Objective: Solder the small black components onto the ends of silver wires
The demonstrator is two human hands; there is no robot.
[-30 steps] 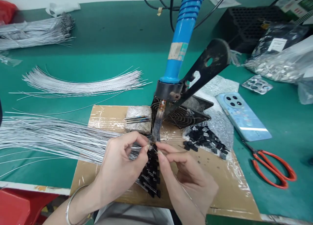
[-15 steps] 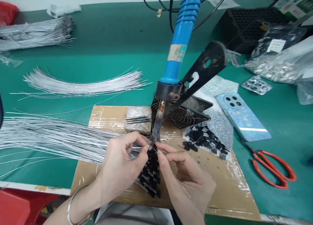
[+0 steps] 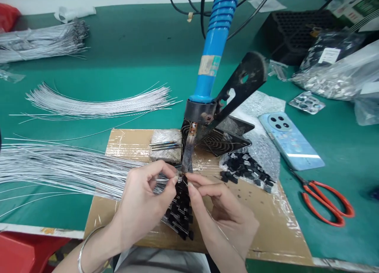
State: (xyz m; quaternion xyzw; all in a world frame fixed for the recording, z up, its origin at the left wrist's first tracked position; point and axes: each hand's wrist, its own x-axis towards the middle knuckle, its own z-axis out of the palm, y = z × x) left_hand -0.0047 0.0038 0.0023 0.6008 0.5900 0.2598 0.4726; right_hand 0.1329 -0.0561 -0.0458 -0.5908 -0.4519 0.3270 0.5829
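Observation:
My left hand (image 3: pixel 145 204) is closed in a pinch on a thin grey wire, its end right under the tip of a soldering iron (image 3: pixel 206 79). Between the thumb and forefinger of my right hand (image 3: pixel 225 211) is a strand of solder wire (image 3: pixel 222 232), which runs back across the palm and meets the same spot. Fingers partly cover the joint, so its detail is too small to make out. The blue-handled iron is clamped tip-down in a black metal holder (image 3: pixel 241 89). Below my hands lie wires with black end pieces (image 3: pixel 180 213).
A bundle of grey wires (image 3: pixel 68 168) crosses the cardboard (image 3: pixel 272 233) from the left; a second bundle (image 3: pixel 100 106) lies behind. To the right are loose black pieces (image 3: pixel 247 168), a blue phone (image 3: pixel 291 140), and red-handled scissors (image 3: pixel 328 202). A wrapped block (image 3: pixel 166 154) carries metal rods.
The view has shifted slightly, moving everything a little to the left. Both hands keep their pinch beneath the iron's tip, nearly still.

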